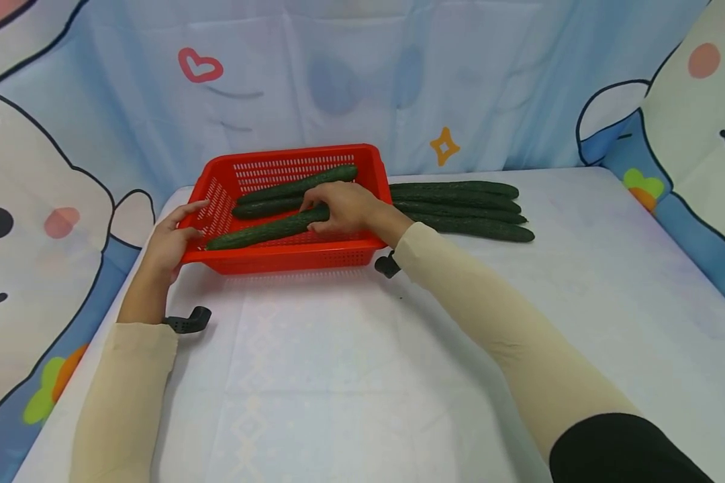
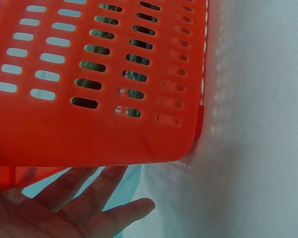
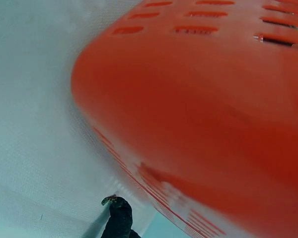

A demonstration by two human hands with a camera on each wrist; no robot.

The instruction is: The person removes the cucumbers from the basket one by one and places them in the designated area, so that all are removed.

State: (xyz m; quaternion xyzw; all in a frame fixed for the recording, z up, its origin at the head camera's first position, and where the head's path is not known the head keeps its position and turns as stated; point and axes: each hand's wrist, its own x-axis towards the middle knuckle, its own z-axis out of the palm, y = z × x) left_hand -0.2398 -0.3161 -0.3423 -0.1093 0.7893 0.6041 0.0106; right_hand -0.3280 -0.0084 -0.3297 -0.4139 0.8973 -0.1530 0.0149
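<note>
A red plastic basket point(image 1: 290, 258) with slotted sides stands toward the back of the table. My left hand point(image 1: 166, 245) holds its left rim, with some fingers over the edge; in the left wrist view, other fingers point(image 2: 92, 201) extend below the rim. My right hand point(image 1: 347, 208) reaches into the basket and grips the right end of a dark green cucumber point(image 1: 260, 233). This cucumber lies slanted near the front wall, its left end low toward the left corner. Behind it are two more cucumbers point(image 1: 296, 184) inside the basket. The right fingers are hidden in the right wrist view.
Several cucumbers point(image 1: 471, 211) lie side by side on the white-covered table point(image 1: 338, 376), right of the basket. One cucumber end point(image 3: 120, 218) shows beyond the basket in the right wrist view. A blue printed curtain point(image 1: 362, 87) hangs behind.
</note>
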